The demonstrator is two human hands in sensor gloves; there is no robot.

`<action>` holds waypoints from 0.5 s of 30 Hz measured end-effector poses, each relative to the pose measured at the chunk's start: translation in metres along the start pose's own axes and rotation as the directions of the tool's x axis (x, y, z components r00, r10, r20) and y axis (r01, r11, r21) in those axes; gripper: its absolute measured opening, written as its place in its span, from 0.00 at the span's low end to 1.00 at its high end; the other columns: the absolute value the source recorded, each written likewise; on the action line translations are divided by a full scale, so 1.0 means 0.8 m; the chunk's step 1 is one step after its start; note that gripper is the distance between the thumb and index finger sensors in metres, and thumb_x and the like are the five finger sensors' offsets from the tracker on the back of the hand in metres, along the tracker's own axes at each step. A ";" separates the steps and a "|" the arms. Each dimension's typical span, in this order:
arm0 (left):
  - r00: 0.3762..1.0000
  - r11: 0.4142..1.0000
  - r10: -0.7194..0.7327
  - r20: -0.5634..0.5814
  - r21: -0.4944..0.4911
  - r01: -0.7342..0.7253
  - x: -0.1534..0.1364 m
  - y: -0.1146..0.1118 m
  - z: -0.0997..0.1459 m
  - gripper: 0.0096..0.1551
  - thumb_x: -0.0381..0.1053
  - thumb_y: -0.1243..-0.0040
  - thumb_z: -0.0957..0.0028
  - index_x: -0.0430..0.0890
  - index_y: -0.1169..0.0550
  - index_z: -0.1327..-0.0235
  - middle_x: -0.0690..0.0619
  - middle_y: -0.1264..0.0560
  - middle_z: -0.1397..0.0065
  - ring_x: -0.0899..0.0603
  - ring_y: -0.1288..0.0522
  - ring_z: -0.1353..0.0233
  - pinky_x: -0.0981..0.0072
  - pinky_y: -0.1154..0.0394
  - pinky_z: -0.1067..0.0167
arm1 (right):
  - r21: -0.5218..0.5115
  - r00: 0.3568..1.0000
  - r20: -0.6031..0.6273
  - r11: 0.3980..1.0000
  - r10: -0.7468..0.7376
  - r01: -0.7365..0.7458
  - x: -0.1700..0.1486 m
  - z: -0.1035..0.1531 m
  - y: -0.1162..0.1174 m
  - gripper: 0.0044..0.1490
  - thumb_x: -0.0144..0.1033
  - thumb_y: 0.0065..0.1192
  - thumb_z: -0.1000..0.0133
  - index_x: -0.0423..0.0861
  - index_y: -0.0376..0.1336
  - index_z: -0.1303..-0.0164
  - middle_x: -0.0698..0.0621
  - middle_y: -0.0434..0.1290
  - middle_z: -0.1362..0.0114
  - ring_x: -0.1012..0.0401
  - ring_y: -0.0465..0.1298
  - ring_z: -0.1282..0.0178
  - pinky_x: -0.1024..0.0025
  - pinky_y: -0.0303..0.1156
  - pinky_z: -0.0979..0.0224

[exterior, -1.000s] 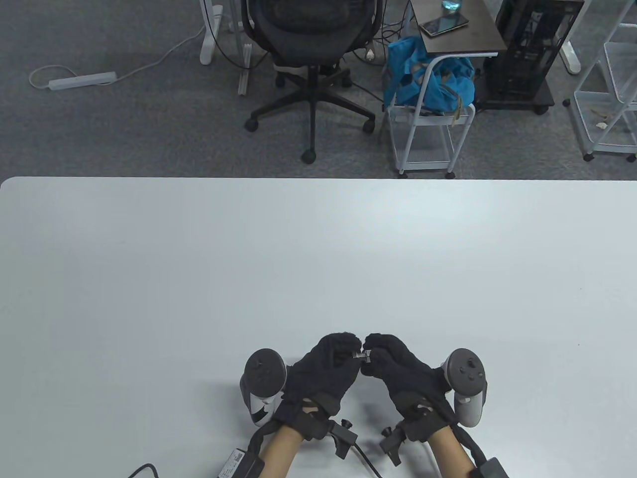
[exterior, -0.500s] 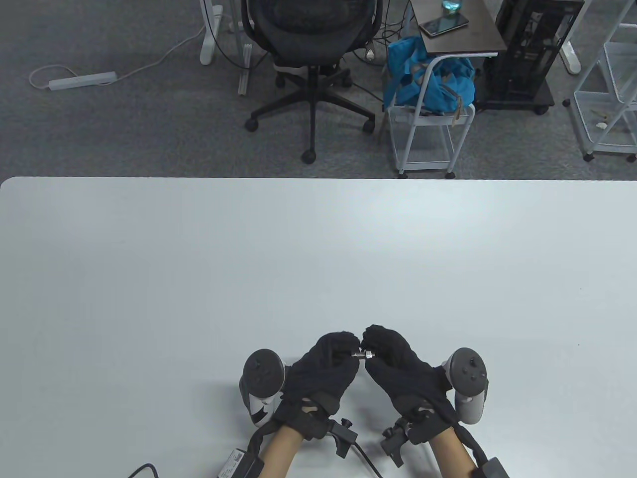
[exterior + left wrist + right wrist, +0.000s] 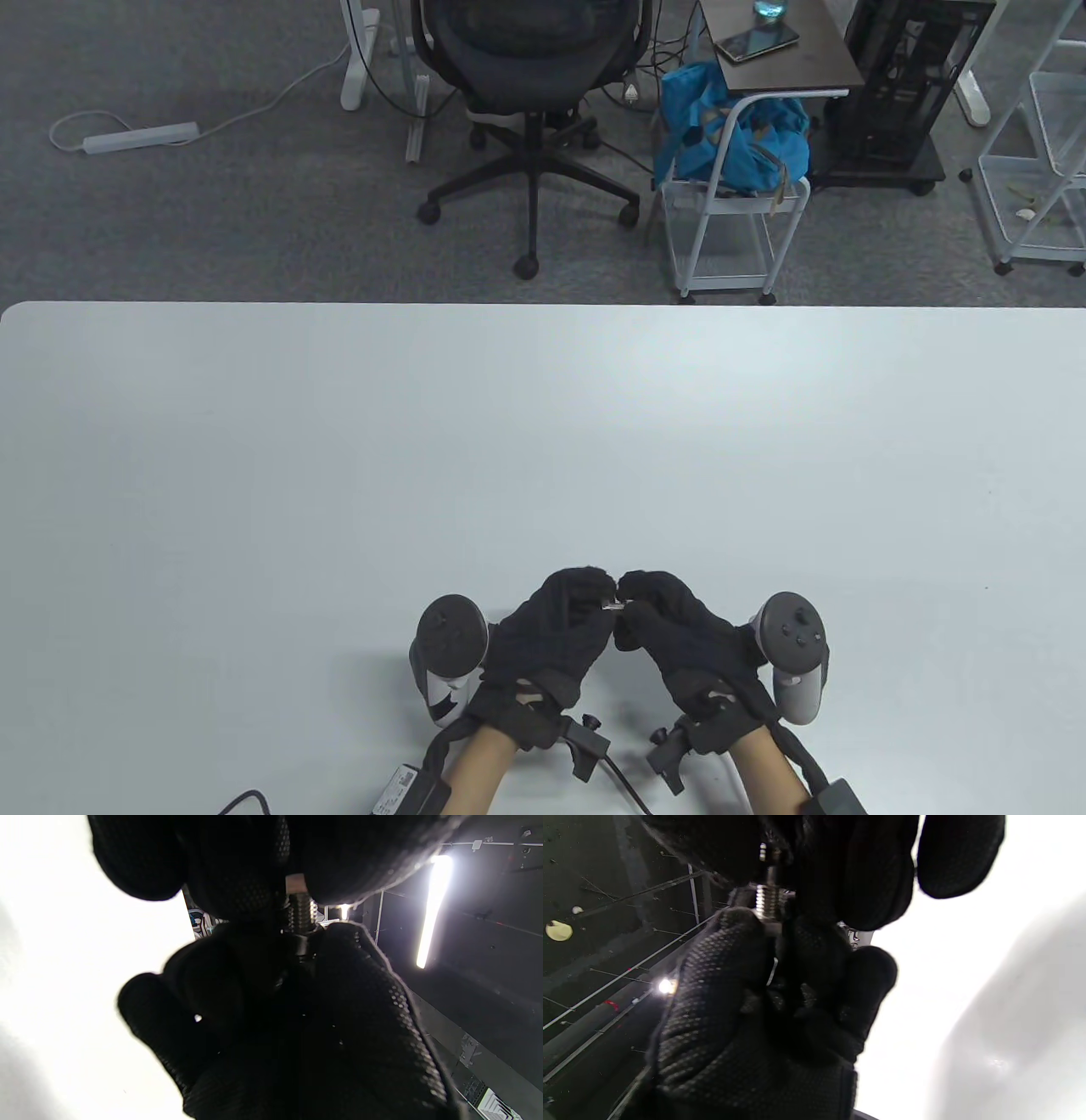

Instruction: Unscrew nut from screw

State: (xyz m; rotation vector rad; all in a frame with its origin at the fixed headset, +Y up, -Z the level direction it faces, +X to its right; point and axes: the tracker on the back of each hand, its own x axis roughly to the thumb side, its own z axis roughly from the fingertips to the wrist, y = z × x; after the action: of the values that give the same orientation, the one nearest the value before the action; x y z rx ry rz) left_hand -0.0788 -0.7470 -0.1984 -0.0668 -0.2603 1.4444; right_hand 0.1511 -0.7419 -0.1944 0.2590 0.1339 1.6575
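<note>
A small silver screw (image 3: 612, 604) with a nut on it is held level between my two hands, just above the table (image 3: 543, 441) near its front edge. My left hand (image 3: 596, 594) pinches the screw's left end. My right hand (image 3: 632, 597) pinches the right end, where the nut sits, mostly hidden by the fingers. In the left wrist view the bare thread (image 3: 299, 911) runs from my left fingertips (image 3: 246, 878) into the right hand (image 3: 314, 997). In the right wrist view the thread (image 3: 765, 902) shows between the right fingers (image 3: 831, 866) and the left hand (image 3: 742, 1005).
A tracker sits on the back of each hand, the left one (image 3: 450, 649) and the right one (image 3: 793, 654). Cables (image 3: 407, 777) trail from the wrists at the front edge. An office chair (image 3: 530, 102) and a cart (image 3: 730, 204) stand beyond the table's far edge.
Half a second ago my right fingers stood further right and more of the screw showed. They have closed back left over it. The left hand has hardly moved.
</note>
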 end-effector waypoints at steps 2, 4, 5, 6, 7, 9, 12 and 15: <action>1.000 1.000 0.014 -0.003 0.013 -0.014 0.000 0.001 0.000 0.25 0.51 0.31 0.49 0.53 0.23 0.38 0.43 0.21 0.36 0.44 0.18 0.48 0.41 0.22 0.42 | 0.005 1.000 0.022 1.000 0.009 -0.009 0.003 0.000 -0.001 0.33 0.41 0.65 0.40 0.47 0.61 0.25 0.43 0.71 0.32 0.44 0.75 0.37 0.37 0.69 0.32; 1.000 1.000 0.025 -0.007 0.012 -0.025 -0.001 0.002 0.000 0.26 0.51 0.31 0.50 0.53 0.23 0.38 0.43 0.21 0.36 0.44 0.18 0.48 0.41 0.22 0.42 | 0.011 1.000 0.021 1.000 0.004 -0.004 0.004 0.000 -0.002 0.32 0.39 0.65 0.40 0.50 0.61 0.24 0.41 0.67 0.26 0.43 0.72 0.32 0.36 0.67 0.29; 1.000 1.000 0.025 -0.007 0.013 -0.025 -0.001 0.002 0.000 0.25 0.51 0.31 0.49 0.53 0.23 0.37 0.43 0.21 0.36 0.44 0.18 0.48 0.41 0.22 0.42 | 0.015 1.000 0.018 1.000 -0.011 0.010 0.003 0.000 -0.002 0.34 0.41 0.65 0.40 0.50 0.60 0.22 0.40 0.66 0.25 0.42 0.71 0.31 0.35 0.66 0.29; 1.000 1.000 0.025 -0.007 0.015 -0.025 -0.001 0.002 0.000 0.26 0.51 0.31 0.50 0.53 0.23 0.38 0.43 0.21 0.36 0.44 0.18 0.48 0.41 0.22 0.42 | 0.024 1.000 0.013 1.000 -0.019 0.019 0.002 0.000 -0.001 0.37 0.43 0.65 0.40 0.49 0.58 0.20 0.39 0.65 0.23 0.40 0.69 0.30 0.34 0.65 0.29; 1.000 1.000 0.024 -0.005 0.011 -0.024 0.000 0.002 0.000 0.26 0.51 0.31 0.50 0.53 0.23 0.38 0.43 0.21 0.36 0.44 0.18 0.48 0.41 0.22 0.42 | 0.027 1.000 -0.006 0.999 -0.022 0.022 -0.001 0.000 -0.001 0.39 0.46 0.62 0.39 0.47 0.56 0.18 0.37 0.63 0.22 0.39 0.68 0.29 0.34 0.64 0.30; 1.000 1.000 0.019 -0.002 0.006 -0.018 0.000 0.001 0.000 0.25 0.51 0.31 0.49 0.53 0.23 0.38 0.43 0.21 0.36 0.44 0.18 0.48 0.41 0.22 0.42 | 0.014 0.998 -0.052 1.000 -0.025 0.025 -0.007 0.002 -0.001 0.43 0.54 0.57 0.37 0.42 0.54 0.17 0.35 0.63 0.23 0.37 0.68 0.30 0.33 0.64 0.31; 1.000 1.000 0.011 0.002 -0.001 -0.011 0.000 0.001 0.000 0.25 0.51 0.31 0.50 0.53 0.23 0.38 0.43 0.21 0.36 0.44 0.18 0.48 0.41 0.22 0.42 | 0.017 0.995 -0.103 1.000 -0.003 0.004 -0.013 0.002 0.000 0.44 0.59 0.52 0.37 0.37 0.60 0.23 0.34 0.70 0.29 0.37 0.73 0.37 0.32 0.66 0.35; 1.000 1.000 0.004 0.005 -0.001 -0.004 0.000 0.001 0.000 0.25 0.51 0.31 0.50 0.53 0.23 0.38 0.43 0.21 0.36 0.44 0.18 0.48 0.41 0.22 0.42 | 0.042 0.994 -0.109 0.999 -0.012 0.017 -0.013 0.000 0.002 0.39 0.56 0.51 0.37 0.36 0.66 0.31 0.39 0.77 0.39 0.41 0.78 0.46 0.35 0.69 0.37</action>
State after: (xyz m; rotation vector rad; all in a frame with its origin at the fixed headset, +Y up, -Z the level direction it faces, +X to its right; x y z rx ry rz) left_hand -0.0793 -0.7468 -0.1987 -0.0652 -0.2650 1.4484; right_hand 0.1504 -0.7528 -0.1950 0.2000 0.2536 1.6556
